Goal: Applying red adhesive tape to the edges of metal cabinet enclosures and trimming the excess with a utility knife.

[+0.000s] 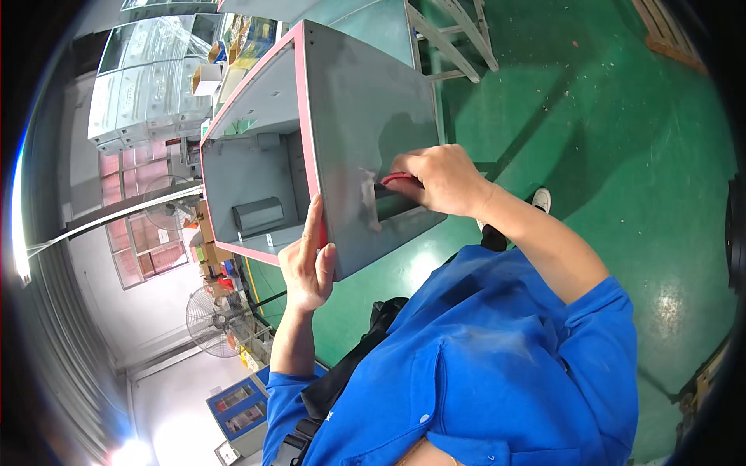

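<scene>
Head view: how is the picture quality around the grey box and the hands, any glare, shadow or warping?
Head view: the grey box is sharp and evenly lit; the right hand casts a soft shadow on its side, by the red tool; the left hand is clear; glare flares at the lower left corner and shines on the green floor; straight edges bend near the black rim.

Grey box (365, 116) held between both hands looked like matt painted sheet metal, smooth, with scuffed pale patches near the right hand (439, 180), and a pink edge trim (299, 85) of smooth, slightly glossy plastic by the left hand (307, 264). Red-handled tool (398, 178) under the right hand's fingers looked like glossy plastic. Blue shirt (497, 365) below the hands was matt woven cloth, and the green floor (622, 155) beyond the right hand was a smooth coated finish with a dull sheen.
</scene>
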Demonstrator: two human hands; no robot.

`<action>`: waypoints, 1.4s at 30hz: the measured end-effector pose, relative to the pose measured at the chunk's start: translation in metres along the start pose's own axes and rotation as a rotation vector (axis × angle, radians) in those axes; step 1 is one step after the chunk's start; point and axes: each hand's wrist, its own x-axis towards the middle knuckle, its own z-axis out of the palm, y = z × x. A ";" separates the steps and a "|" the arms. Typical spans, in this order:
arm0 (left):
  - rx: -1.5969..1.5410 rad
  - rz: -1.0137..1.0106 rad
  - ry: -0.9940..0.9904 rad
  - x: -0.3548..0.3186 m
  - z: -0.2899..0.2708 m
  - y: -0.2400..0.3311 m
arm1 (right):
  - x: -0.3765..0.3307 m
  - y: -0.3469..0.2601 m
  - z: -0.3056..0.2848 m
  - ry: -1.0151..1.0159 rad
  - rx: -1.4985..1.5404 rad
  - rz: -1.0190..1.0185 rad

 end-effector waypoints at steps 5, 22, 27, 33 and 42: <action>0.025 0.025 0.011 0.001 0.001 0.000 | 0.006 0.001 -0.004 -0.006 -0.052 -0.074; 0.048 0.014 0.000 -0.001 0.001 -0.002 | 0.017 0.000 -0.010 0.042 -0.158 -0.263; 0.029 0.015 -0.001 0.000 0.002 -0.002 | 0.024 -0.007 -0.016 0.012 -0.295 -0.404; 0.011 0.005 0.004 -0.001 0.003 -0.004 | 0.015 -0.006 -0.015 0.044 -0.350 -0.494; 0.037 -0.001 -0.010 -0.001 0.002 -0.005 | 0.007 0.005 -0.002 0.028 -0.060 -0.144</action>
